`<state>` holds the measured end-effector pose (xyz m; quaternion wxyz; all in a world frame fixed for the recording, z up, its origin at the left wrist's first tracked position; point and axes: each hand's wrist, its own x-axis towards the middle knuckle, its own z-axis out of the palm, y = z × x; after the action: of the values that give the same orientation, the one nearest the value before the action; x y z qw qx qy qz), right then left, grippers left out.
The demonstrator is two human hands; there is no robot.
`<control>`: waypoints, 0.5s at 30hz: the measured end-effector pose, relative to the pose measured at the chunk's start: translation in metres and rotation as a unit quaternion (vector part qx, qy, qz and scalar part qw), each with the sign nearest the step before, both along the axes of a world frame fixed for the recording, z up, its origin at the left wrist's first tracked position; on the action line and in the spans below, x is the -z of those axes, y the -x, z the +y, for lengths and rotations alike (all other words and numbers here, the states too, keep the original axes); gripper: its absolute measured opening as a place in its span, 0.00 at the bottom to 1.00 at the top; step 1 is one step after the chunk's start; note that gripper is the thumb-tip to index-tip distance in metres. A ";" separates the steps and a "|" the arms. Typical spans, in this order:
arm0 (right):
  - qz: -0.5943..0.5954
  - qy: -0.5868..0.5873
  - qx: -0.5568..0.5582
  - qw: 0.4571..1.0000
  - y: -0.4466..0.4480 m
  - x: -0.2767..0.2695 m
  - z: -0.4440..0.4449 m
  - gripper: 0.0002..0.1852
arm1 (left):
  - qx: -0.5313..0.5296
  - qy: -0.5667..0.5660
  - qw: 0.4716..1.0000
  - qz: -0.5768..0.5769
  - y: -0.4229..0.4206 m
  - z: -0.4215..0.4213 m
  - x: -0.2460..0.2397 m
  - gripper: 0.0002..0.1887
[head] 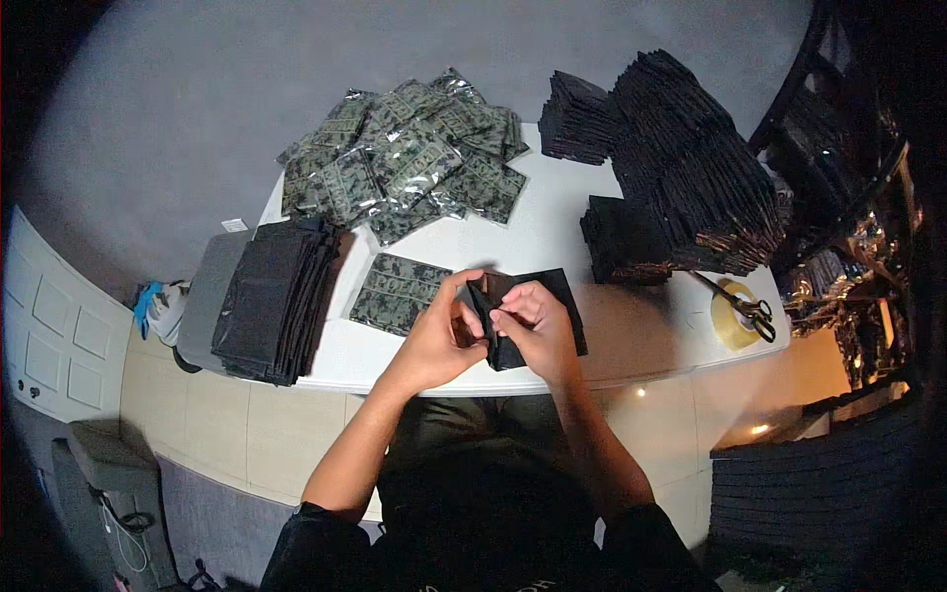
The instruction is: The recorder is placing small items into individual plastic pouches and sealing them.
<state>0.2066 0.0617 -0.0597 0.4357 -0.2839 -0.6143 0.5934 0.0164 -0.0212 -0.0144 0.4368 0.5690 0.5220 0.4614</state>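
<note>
In front of me, near the table's front edge, is a black folded fabric piece (564,307), its left part raised and spread apart. My left hand (444,329) grips the raised left edge, thumb low and index finger at the top. The fingertips of my right hand (538,325) pinch the same piece at its opening; what lies between them is too small to tell. Just left of my left hand, a flat camouflage fabric packet (396,292) bearing writing rests on the white table (547,211).
Clear-wrapped camouflage packets (414,159) are heaped at the back. A stack of black fabric pieces (270,296) stands on the left. Black stacks (688,163) fill the back right. Scissors (747,307) lie on a roll of clear tape (729,325) at the right edge.
</note>
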 end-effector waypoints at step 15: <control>0.008 0.009 0.006 1.000 -0.001 0.001 0.001 0.13 | -0.085 -0.005 0.994 -0.068 -0.005 -0.001 0.015 0.42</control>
<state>0.2076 0.0626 -0.0607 0.4413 -0.2872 -0.6036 0.5986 0.0210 -0.0217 -0.0296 0.4275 0.4919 0.5358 0.5369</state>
